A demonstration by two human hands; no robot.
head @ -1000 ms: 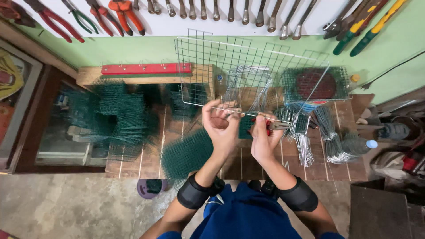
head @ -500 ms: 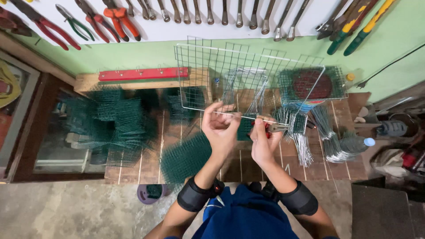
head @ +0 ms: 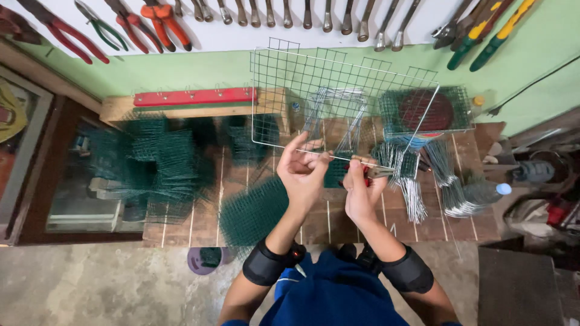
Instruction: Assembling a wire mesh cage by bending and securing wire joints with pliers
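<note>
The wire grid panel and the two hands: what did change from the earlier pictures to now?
Almost nothing changed. The left hand still holds the lower edge of the wire grid panel, and the right hand keeps the red-handled pliers at that edge. The panel stays upright and tilted over the wooden bench; only the camera view shifted slightly.

A workshop: pliers [head: 158, 21] and wrenches [head: 314, 13] hang on the wall beyond the hands, and the wooden bench [head: 338, 220] beneath them carries green mesh stacks [head: 163, 160] (left) and wire bundles [head: 459, 190] (right).
</note>
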